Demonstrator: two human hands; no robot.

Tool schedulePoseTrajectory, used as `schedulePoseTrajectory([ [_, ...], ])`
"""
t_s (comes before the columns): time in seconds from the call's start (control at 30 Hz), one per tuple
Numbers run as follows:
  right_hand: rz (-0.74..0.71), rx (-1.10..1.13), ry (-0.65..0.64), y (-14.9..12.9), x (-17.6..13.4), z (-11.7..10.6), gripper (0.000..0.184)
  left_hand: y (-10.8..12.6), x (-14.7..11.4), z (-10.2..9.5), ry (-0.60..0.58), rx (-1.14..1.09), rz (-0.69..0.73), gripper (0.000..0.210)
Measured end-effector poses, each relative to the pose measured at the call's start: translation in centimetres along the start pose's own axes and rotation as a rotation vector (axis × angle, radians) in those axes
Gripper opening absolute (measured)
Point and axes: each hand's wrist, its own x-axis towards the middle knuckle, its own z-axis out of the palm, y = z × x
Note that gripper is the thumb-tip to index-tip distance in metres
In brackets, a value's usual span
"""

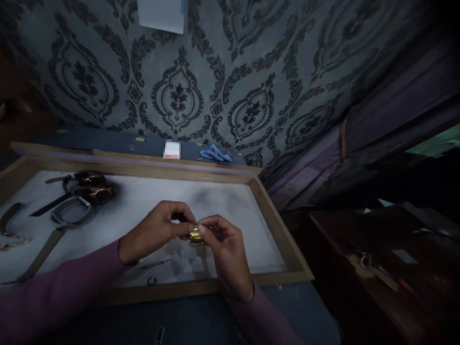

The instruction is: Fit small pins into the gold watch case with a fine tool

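Between the fingertips of my two hands is a small gold-coloured watch case [196, 235], held over the white floor of a shallow wooden tray [268, 213]. My left hand [158, 232] pinches it from the left with thumb and forefinger. From the right, my right hand [230, 247] grips it the same way, and the fingers cover part of it. Below my left wrist lies a thin pointed tool [154, 264]. Close to the tray's front edge is a small black open ring [151, 281].
Several watches [99, 194] and straps [46, 249] lie in the tray's left part. Behind the rim are a small white and red box [172, 150] and a crumpled blue cloth [216, 153]. A dark red table [334, 230] stands to the right, beside a purple curtain [316, 163].
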Motion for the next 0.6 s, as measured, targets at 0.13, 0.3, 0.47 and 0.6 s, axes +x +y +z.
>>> schedulePoseTrajectory([
  [0.13,0.004,0.014,0.022,0.2,0.0,-0.1,0.011,-0.2,-0.6,-1.4,0.055,0.325,0.098,0.013],
  [0.3,-0.012,0.028,0.043,0.2,0.0,-0.2,0.012,-2.1,-2.7,-2.8,-0.028,0.695,0.139,0.012],
  [0.47,-0.027,0.009,0.047,0.2,0.0,-0.2,0.011,-2.8,-5.4,-2.2,-0.12,0.903,0.062,0.006],
  [0.6,-0.024,0.002,0.046,0.2,0.0,-0.2,0.01,-2.9,-6.4,-1.8,-0.16,0.99,-0.002,0.007],
])
